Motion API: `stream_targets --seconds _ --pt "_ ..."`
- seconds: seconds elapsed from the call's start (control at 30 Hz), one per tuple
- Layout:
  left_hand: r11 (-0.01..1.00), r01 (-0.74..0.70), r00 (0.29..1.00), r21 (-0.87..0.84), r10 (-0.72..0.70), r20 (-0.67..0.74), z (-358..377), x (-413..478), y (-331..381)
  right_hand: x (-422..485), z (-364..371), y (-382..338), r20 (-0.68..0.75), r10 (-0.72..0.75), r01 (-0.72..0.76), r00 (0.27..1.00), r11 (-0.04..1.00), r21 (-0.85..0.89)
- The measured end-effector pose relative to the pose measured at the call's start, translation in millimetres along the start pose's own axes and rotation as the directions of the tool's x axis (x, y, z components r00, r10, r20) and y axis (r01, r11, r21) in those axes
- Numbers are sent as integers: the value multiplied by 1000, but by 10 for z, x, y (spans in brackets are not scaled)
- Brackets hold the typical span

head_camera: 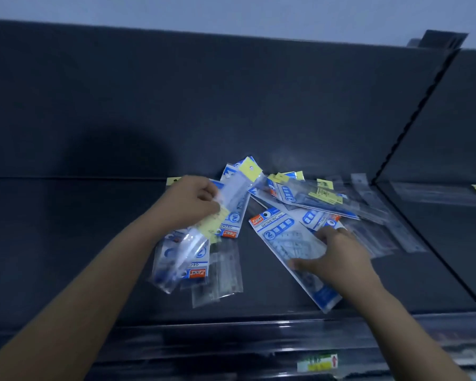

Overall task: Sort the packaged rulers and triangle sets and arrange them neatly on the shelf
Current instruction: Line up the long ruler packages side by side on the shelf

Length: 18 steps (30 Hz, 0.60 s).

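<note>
Several clear packs of rulers and blue-white triangle sets lie in a loose heap on a dark shelf [94,243]. My left hand [190,202] is closed on a fan of packs: a clear ruler pack with a yellow header [242,185] and blue triangle set packs [176,259] that hang down toward me. My right hand [333,257] lies with fingers spread on a long blue triangle set pack [280,237] labelled GEOMETRIC, which lies slanted on the shelf. More packs [313,199] pile up behind it.
Clear ruler packs [382,215] trail to the right toward a slotted shelf upright [407,127]. Beyond it, the neighbouring shelf bay holds another clear pack [437,193]. A price label [318,362] sits on the shelf's front rail. The shelf's back panel is dark and bare.
</note>
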<state>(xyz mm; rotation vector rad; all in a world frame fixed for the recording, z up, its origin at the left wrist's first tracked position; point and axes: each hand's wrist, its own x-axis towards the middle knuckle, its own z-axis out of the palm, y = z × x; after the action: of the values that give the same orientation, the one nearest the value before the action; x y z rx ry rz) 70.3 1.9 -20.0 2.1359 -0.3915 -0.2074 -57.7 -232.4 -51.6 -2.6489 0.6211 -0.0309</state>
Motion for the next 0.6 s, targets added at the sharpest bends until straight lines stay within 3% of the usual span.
stream_targets --seconds 0.17,0.33,0.47,0.6 --pt "957 36 993 -286 -1 121 188 -189 270 -39 -90 77 48 -34 14 998 929 369" --pt "939 8 997 -343 20 80 423 -256 484 -54 -305 138 129 -139 -10 982 641 768" --pt "887 -4 998 -461 35 59 586 -218 692 -5 -451 269 179 -145 -92 973 464 881" --pt "772 19 992 -635 62 106 807 -87 887 -35 -508 502 176 -87 -131 980 376 917"
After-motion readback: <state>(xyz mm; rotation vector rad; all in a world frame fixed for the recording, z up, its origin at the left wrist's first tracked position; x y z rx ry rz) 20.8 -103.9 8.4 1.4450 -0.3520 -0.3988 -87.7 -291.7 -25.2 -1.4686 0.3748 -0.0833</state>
